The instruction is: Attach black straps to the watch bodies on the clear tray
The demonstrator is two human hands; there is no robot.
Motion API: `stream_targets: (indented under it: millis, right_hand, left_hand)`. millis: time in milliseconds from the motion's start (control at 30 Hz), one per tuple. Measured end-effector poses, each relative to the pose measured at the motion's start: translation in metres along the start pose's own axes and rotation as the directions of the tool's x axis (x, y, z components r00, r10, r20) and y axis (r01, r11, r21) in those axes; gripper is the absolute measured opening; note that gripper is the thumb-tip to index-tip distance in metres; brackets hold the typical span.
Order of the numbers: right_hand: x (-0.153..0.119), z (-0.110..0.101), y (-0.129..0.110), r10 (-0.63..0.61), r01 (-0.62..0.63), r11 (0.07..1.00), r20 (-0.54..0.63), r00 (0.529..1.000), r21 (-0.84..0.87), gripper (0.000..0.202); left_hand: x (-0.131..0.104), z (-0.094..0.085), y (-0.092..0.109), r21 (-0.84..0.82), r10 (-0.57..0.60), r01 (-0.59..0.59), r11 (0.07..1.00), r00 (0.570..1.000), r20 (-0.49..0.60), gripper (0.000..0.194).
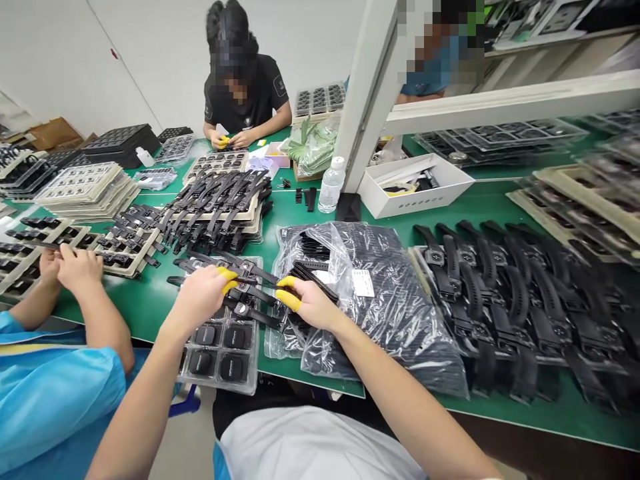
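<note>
Yellow finger cots cover fingertips on both of my hands. My left hand [205, 297] is closed on one end of a black watch [254, 283], whose small dark body partly hides behind the fingers. At the strap end of the same watch, my right hand [309, 303] pinches with thumb and fingers. Just below lies a clear plastic tray [257, 347] with square black watch bodies in its pockets and several strapped watches [243, 310] across its upper part. Beside my right hand is a clear plastic bag [385, 293] full of black straps, its mouth open toward me.
On the right, strapped watches [500, 287] cover a tray. Stacked trays of watches [215, 207] stand ahead to the left. A water bottle [331, 187] and white box [417, 187] stand near a post. Co-workers' hands [75, 267] work at left; another person [245, 93] sits opposite.
</note>
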State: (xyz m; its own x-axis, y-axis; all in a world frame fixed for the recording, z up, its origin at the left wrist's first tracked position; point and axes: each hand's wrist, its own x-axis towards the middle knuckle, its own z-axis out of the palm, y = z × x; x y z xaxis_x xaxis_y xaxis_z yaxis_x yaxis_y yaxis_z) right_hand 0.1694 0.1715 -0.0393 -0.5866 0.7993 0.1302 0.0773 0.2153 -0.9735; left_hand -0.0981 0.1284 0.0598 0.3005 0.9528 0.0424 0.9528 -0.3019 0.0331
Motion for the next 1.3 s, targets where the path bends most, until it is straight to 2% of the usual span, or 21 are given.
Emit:
stream_targets:
  millis: [67, 133, 167, 233, 267, 367, 433, 500, 633, 933, 1067, 1167, 1233, 1300]
  right_hand:
    - [0.0, -0.004, -0.001, -0.011, 0.01, 0.999, -0.026, 1.0, -0.041, 0.029]
    - [0.002, -0.011, -0.002, -0.01, -0.022, 0.987, -0.198, 0.98, -0.157, 0.031]
    - [0.002, -0.015, -0.001, -0.021, -0.059, 0.966, -0.303, 0.953, -0.253, 0.03]
    - [0.004, -0.021, 0.004, -0.081, -0.15, 0.869, -0.434, 0.897, -0.471, 0.027]
    - [0.004, -0.024, 0.007, -0.106, -0.19, 0.801, -0.447, 0.888, -0.568, 0.026]
    - [0.004, -0.025, 0.017, -0.114, -0.256, 0.605, -0.4, 0.909, -0.754, 0.024]
    - [0.003, -0.022, 0.021, -0.106, -0.27, 0.529, -0.378, 0.92, -0.805, 0.023]
    - [0.002, -0.02, 0.023, -0.097, -0.272, 0.498, -0.364, 0.926, -0.824, 0.023]
    - [0.0, -0.02, 0.025, -0.071, -0.279, 0.491, -0.357, 0.931, -0.825, 0.025]
    - [0.0, -0.019, 0.026, -0.036, -0.292, 0.499, -0.356, 0.934, -0.816, 0.025]
    - [0.0, -0.018, 0.025, -0.027, -0.288, 0.51, -0.35, 0.936, -0.81, 0.028]
    - [0.001, -0.019, 0.028, -0.011, -0.291, 0.544, -0.353, 0.935, -0.787, 0.029]
    - [0.001, -0.02, 0.03, 0.0, -0.292, 0.577, -0.357, 0.934, -0.763, 0.028]
    - [0.002, -0.021, 0.032, 0.006, -0.29, 0.609, -0.362, 0.932, -0.738, 0.027]
  left_hand:
    - [-0.013, -0.005, -0.008, 0.056, 0.008, -0.01, 0.998, 0.999, 0.036, 0.026]
    - [-0.027, -0.007, -0.018, 0.046, -0.008, 0.006, 0.999, 0.999, 0.032, 0.03]
    - [-0.034, -0.008, -0.025, 0.023, -0.022, 0.021, 1.0, 0.999, 0.03, 0.031]
    - [-0.046, -0.009, -0.04, -0.041, -0.046, 0.049, 0.998, 0.997, 0.061, 0.034]
    - [-0.05, -0.009, -0.047, -0.074, -0.056, 0.063, 0.995, 0.994, 0.096, 0.035]
    - [-0.057, -0.004, -0.062, -0.145, -0.084, 0.125, 0.981, 0.961, 0.264, 0.036]
    - [-0.056, 0.002, -0.065, -0.154, -0.112, 0.181, 0.971, 0.92, 0.376, 0.034]
    - [-0.053, 0.009, -0.063, -0.155, -0.145, 0.234, 0.96, 0.886, 0.44, 0.03]
    - [-0.046, 0.016, -0.057, -0.146, -0.208, 0.291, 0.946, 0.886, 0.415, 0.023]
    - [-0.038, 0.034, -0.067, -0.055, -0.176, 0.205, 0.977, 0.926, 0.333, 0.01]
    - [-0.048, 0.041, -0.071, 0.08, -0.214, 0.202, 0.976, 0.957, 0.197, 0.013]
    - [-0.058, 0.037, -0.074, 0.206, -0.279, 0.252, 0.945, 0.954, 0.112, 0.015]
    - [-0.066, 0.032, -0.077, 0.237, -0.322, 0.283, 0.929, 0.935, 0.145, 0.017]
    - [-0.073, 0.028, -0.078, 0.259, -0.35, 0.29, 0.921, 0.909, 0.225, 0.019]
